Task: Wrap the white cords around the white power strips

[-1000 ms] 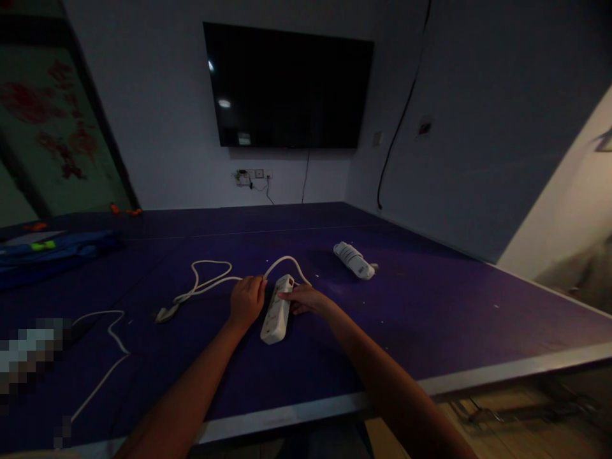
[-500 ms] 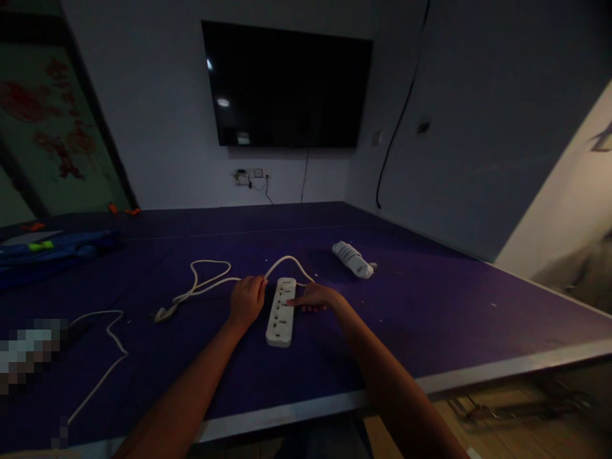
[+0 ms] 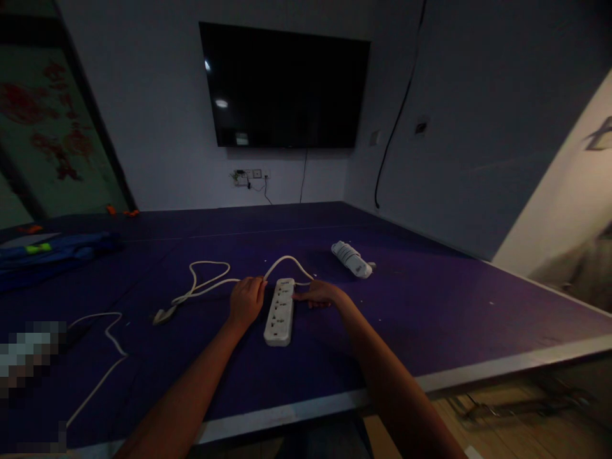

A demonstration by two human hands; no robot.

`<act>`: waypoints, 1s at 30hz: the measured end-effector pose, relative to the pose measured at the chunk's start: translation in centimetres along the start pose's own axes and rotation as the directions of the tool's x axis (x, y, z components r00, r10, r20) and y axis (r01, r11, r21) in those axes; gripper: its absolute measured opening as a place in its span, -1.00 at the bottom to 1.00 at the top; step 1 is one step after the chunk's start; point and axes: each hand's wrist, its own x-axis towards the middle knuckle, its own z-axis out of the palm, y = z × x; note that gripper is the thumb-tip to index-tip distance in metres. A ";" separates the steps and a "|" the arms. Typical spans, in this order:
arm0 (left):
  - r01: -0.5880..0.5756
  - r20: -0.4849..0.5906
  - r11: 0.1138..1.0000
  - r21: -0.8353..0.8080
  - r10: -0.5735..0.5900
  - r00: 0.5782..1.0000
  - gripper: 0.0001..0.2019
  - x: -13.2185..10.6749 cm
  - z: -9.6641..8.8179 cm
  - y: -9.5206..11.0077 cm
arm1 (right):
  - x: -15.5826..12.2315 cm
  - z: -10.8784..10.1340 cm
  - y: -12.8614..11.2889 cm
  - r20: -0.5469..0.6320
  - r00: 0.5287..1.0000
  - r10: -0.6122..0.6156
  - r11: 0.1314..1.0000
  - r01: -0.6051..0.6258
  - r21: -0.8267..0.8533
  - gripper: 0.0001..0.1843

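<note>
A white power strip (image 3: pixel 280 312) lies lengthwise on the purple tabletop between my hands, its socket side up. Just left of its upper end, my left hand (image 3: pixel 247 301) is closed around the strip's white power cord (image 3: pixel 285 258), which arches across to my right hand. Beside the strip's right edge, my right hand (image 3: pixel 318 294) has its fingers curled where the cord runs in, and its thumb points at the strip. The grip of those fingers is partly hidden. Left of my left hand the cord loops loosely to its plug (image 3: pixel 163 315).
A second white power strip (image 3: pixel 351 259), its cord wound around it, lies farther back on the right. Blue cloth (image 3: pixel 71 250) and a thin white cable (image 3: pixel 112 335) are on the left. A pale edge (image 3: pixel 287 415) borders the purple table (image 3: pixel 421 306); a television (image 3: pixel 287 89) hangs behind.
My right thumb has drawn back from the strip's face to its right edge, and the hand has shifted slightly away. My left hand stays closed on the cord.
</note>
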 end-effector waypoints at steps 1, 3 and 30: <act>-0.001 0.002 1.000 0.000 0.001 1.000 -0.75 0.0 0.0 0.0 | 0.2 0.0 0.4 -0.085 0.996 0.021 1.000 -0.021 -0.004 -0.49; -0.004 0.010 1.000 -0.001 0.004 1.000 -0.75 0.0 0.1 0.0 | 0.7 -0.1 1.0 -0.324 0.944 0.059 0.998 -0.065 -0.011 -0.63; 0.588 -0.197 0.798 0.128 -0.561 0.804 -0.47 2.3 -7.0 -11.2 | 3.0 1.3 2.3 -0.580 0.803 0.136 0.987 -0.057 0.151 -0.79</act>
